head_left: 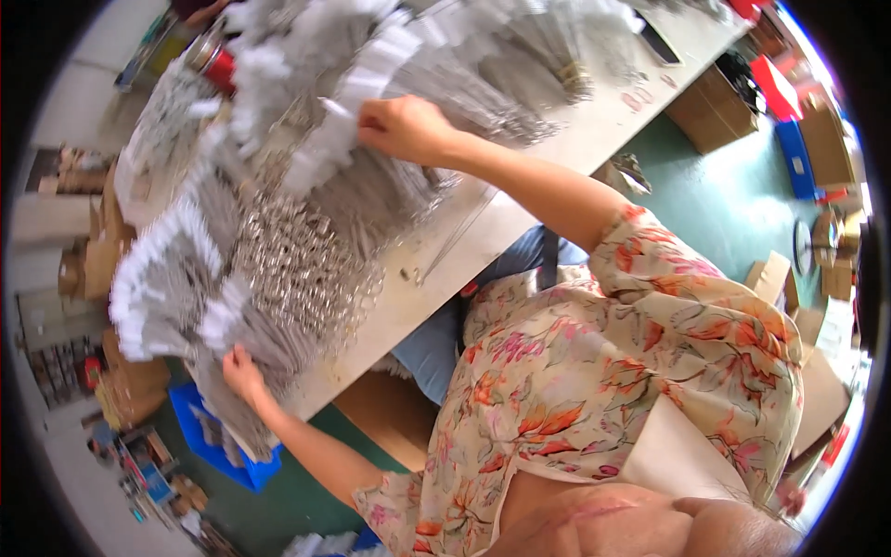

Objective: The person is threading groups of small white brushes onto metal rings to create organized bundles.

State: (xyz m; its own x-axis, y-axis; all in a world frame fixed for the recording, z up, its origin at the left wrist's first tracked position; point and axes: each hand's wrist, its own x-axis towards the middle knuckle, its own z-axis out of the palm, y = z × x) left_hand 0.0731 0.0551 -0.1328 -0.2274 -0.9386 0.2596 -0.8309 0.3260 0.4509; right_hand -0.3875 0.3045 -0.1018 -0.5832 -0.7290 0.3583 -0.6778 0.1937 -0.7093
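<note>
My right hand [408, 130] reaches over the pile with its fingers curled closed. A white-tufted thin wire brush [336, 108] sticks out at its fingertips. My left hand [243, 375] is at the table's near left edge, fingers pinched together beside a bundle of wire brushes [271, 336]; what they hold is too small to make out. Between the hands lies a heap of silvery wire stems with looped ends [302, 251]. A fan of brushes with white tufts [158, 269] spreads left of it. More grey-stemmed brushes [371, 190] lie under my right hand.
The pale table [399, 297] carries more brush bundles [501, 65] at the back, a red can [217, 67] and a dark phone-like slab [657, 42]. Below its left corner is a blue crate [223, 446]. Cardboard boxes [713, 110] stand on the green floor at right.
</note>
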